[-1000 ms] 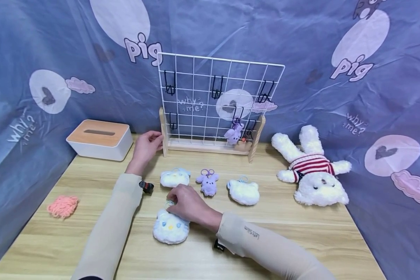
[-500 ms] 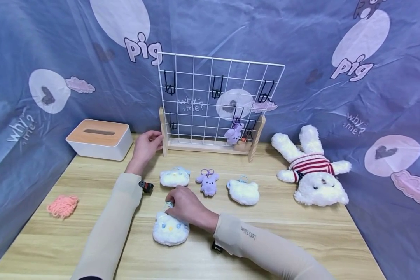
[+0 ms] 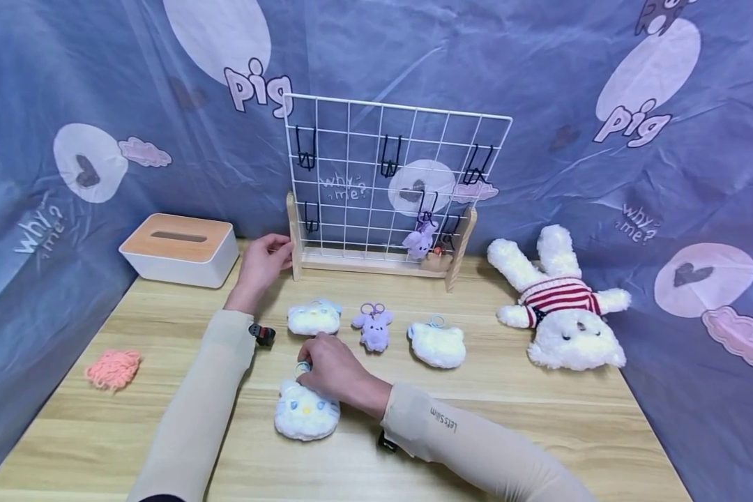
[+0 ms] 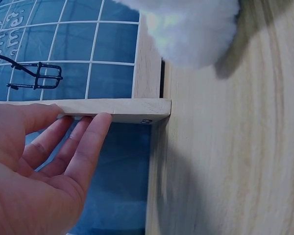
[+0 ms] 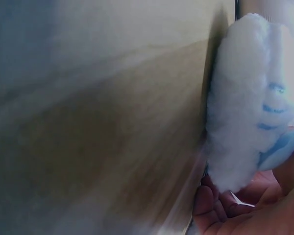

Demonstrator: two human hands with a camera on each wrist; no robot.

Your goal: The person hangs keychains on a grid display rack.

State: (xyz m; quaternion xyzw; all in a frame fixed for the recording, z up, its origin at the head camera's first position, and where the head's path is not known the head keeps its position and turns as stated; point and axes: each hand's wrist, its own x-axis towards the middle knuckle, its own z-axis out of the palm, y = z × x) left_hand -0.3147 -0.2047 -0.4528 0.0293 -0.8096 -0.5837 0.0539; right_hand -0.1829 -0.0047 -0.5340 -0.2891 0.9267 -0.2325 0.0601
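At the left wooden post [image 3: 294,240] of the white wire grid rack [image 3: 364,188], my left hand [image 3: 263,261] pinches the post's edge. The left wrist view shows its thumb on one side and fingertips against the other. My right hand [image 3: 339,369] grips the top of a white plush cat-head keychain [image 3: 306,418], whose blue ring [image 3: 302,368] shows at the fingertips. In the right wrist view the white plush [image 5: 237,107] stands edge-on beside the table, with fingers around its lower end. Its face, with blue eyes and a yellow nose, points up in the head view.
More keychains lie ahead: a white plush [image 3: 314,319], a purple bunny [image 3: 375,329] and another white plush [image 3: 438,344]. A purple bunny [image 3: 420,240] hangs from a black hook. Around them are a tissue box [image 3: 207,261], pink yarn [image 3: 114,369] and a teddy [image 3: 571,314].
The right hand and the white plush it holds have shifted very slightly toward me. The left hand stays at the rack's post.
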